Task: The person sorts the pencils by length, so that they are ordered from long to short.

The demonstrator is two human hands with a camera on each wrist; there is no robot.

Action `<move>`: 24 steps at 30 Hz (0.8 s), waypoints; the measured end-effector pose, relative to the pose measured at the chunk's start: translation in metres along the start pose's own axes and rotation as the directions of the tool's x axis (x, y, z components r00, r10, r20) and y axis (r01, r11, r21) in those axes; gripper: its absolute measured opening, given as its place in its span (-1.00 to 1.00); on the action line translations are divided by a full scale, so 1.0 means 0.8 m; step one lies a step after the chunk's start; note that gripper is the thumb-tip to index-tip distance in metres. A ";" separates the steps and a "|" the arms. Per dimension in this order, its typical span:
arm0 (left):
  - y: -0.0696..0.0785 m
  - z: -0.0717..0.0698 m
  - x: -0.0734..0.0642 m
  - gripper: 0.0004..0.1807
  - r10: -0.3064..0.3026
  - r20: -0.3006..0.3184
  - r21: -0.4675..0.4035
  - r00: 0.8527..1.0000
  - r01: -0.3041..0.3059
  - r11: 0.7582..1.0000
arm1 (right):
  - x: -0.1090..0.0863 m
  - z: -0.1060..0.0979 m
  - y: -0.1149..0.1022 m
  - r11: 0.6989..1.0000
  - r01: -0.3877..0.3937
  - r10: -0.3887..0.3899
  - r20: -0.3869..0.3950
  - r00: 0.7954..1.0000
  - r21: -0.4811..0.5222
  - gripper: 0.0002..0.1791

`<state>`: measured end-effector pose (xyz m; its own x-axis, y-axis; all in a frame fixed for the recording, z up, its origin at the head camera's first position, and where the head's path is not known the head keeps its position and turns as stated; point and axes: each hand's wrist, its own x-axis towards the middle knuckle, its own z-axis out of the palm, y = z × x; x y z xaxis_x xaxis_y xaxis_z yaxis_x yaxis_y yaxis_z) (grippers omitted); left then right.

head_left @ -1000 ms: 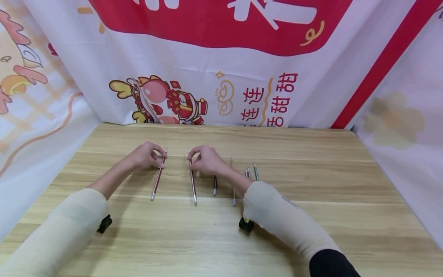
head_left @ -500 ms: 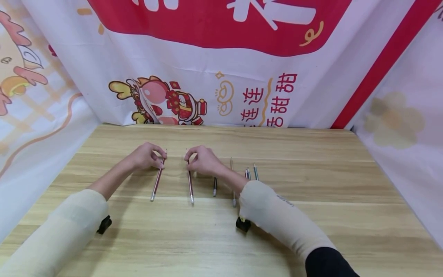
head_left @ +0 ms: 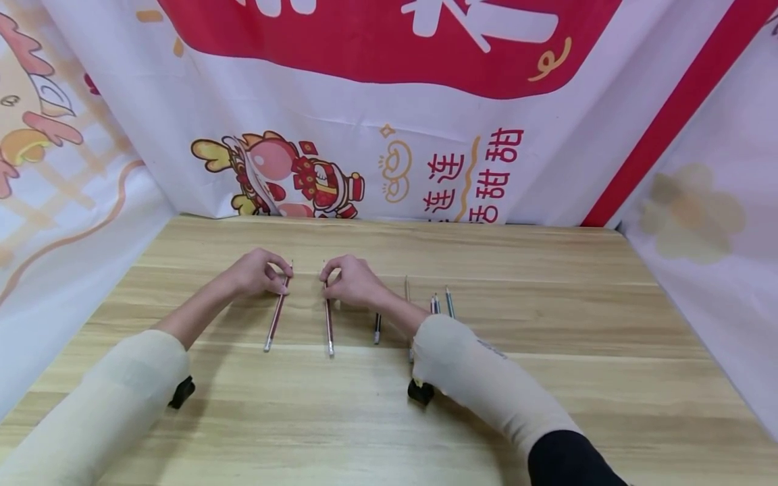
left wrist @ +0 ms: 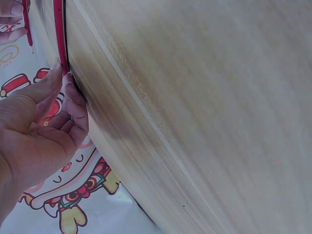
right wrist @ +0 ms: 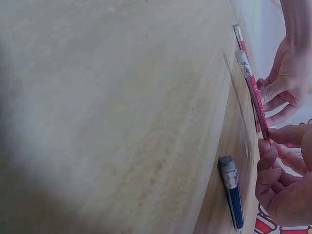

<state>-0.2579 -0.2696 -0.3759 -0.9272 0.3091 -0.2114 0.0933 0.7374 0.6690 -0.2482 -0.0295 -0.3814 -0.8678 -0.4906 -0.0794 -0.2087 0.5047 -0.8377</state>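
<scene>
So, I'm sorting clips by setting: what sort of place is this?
Perhaps a makeshift booth for tabletop work: printed cloth lines the back and both sides of a wooden table with pencils.

The head camera looks from above the near part of the wooden table, forward and down across it to the printed cloth behind; this is the widest, farthest view. The left wrist camera looks from low over the table, close to the left hand, its picture tilted so the table's far edge runs steeply. The right wrist camera looks from just above the table too, close to the right hand, also steeply tilted, facing toward the cloth. All three views share both hands over the table and the cloth beyond it.
</scene>
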 end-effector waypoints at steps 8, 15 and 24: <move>0.002 -0.002 -0.002 -0.66 0.001 0.000 0.002 1.000 -0.001 1.000 | 0.007 0.009 -0.004 0.999 -0.004 0.003 -0.007 1.000 -0.043 -0.75; 0.001 -0.002 -0.001 -0.65 0.007 0.000 0.003 1.000 -0.007 1.000 | 0.013 0.014 -0.005 0.996 -0.019 0.017 -0.020 1.000 -0.090 -0.76; -0.001 -0.003 0.000 -0.65 0.003 0.005 0.010 1.000 -0.003 1.000 | 0.022 0.022 -0.008 0.995 -0.050 0.045 -0.056 0.997 -0.088 -0.78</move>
<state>-0.2587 -0.2720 -0.3747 -0.9251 0.3143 -0.2130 0.0998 0.7425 0.6624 -0.2545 -0.0537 -0.3869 -0.9001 -0.4270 -0.0866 -0.2042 0.5890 -0.7819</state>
